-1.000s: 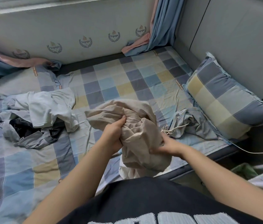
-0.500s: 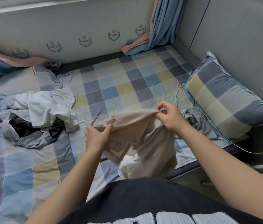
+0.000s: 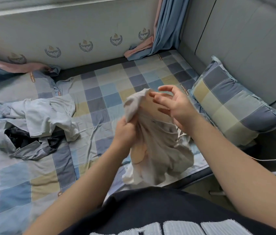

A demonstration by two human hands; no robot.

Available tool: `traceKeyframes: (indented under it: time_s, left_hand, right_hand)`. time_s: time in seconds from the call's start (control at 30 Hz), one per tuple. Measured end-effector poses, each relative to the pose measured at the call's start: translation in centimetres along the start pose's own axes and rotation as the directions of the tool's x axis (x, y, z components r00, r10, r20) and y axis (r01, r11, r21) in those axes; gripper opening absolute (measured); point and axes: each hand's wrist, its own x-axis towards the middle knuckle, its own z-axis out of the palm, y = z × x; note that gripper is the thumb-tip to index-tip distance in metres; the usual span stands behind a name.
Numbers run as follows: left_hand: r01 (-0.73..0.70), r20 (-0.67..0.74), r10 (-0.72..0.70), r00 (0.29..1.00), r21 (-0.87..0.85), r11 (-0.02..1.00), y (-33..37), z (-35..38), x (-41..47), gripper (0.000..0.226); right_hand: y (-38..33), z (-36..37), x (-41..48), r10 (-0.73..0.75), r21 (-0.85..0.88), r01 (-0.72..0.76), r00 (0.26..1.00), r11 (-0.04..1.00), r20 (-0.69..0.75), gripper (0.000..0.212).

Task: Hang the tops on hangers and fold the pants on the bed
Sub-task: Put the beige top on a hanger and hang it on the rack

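right hand (image 3: 176, 107) released beige garment (image 3: 159, 146), fingers now spread, left hand (image 3: 125, 131) raised

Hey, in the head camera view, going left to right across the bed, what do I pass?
A pile of clothes → left hand gripping the beige garment → right hand → checked pillow.

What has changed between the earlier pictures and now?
The right hand has let go of the beige garment and is open beside it. The left hand still grips the garment, which hangs bunched from it. The pile of clothes and the pillow have not moved.
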Motion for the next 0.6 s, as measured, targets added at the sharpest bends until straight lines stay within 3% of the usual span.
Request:
traceKeyframes:
  time_s: [0.1,0.17,0.23,0.3,0.33,0.4,0.5,0.57,0.6]
  left_hand:
    - [0.262,0.006,-0.273,0.962,-0.309,0.914,0.6,-1.9,0.4,0.026]
    - [0.36,0.057,-0.369,0.928,-0.395,0.845,0.8,-2.7,0.2,0.032]
    - [0.441,0.131,-0.432,0.892,-0.46,0.771,1.0,-3.1,-0.3,0.038]
    - [0.488,0.183,-0.465,0.866,-0.509,0.709,1.1,-3.5,-0.7,0.042]
    - [0.496,0.199,-0.466,0.862,-0.524,0.692,1.0,-3.7,-0.7,0.044]
    - [0.502,0.232,-0.454,0.86,-0.544,0.673,1.2,-4.2,-0.9,0.047]
    - [0.519,0.279,-0.444,0.851,-0.569,0.637,1.1,-4.9,-1.0,0.054]
    - [0.528,0.29,-0.449,0.845,-0.585,0.615,0.8,-5.3,-1.1,0.058]
    - [0.533,0.291,-0.456,0.841,-0.592,0.605,0.6,-5.4,-1.1,0.058]
  right_hand:
    - [4.2,-1.9,-2.0,0.14,-0.344,-0.107,0.988,0.933,0.071,0.066]
    - [7.9,-2.0,-3.2,0.275,-0.379,-0.222,0.957,0.899,0.091,0.078]
    - [11.3,-1.4,-3.9,0.416,-0.317,-0.379,0.907,0.869,0.056,0.079]
    - [13.3,-0.6,-4.4,0.612,-0.208,-0.593,0.79,0.778,0.035,0.061]
    - [13.9,-0.3,-4.5,0.706,-0.115,-0.697,0.704,0.708,0.083,0.049]
    - [15.2,-0.1,-4.1,0.773,0.141,-0.82,0.571,0.555,0.276,0.059]
    - [15.6,0.4,-3.0,0.718,0.333,-0.822,0.567,0.461,0.404,0.078]
    - [15.1,1.5,-2.6,0.716,0.394,-0.79,0.602,0.47,0.353,0.066]
    - [14.8,2.2,-2.4,0.726,0.413,-0.763,0.626,0.497,0.284,0.05]
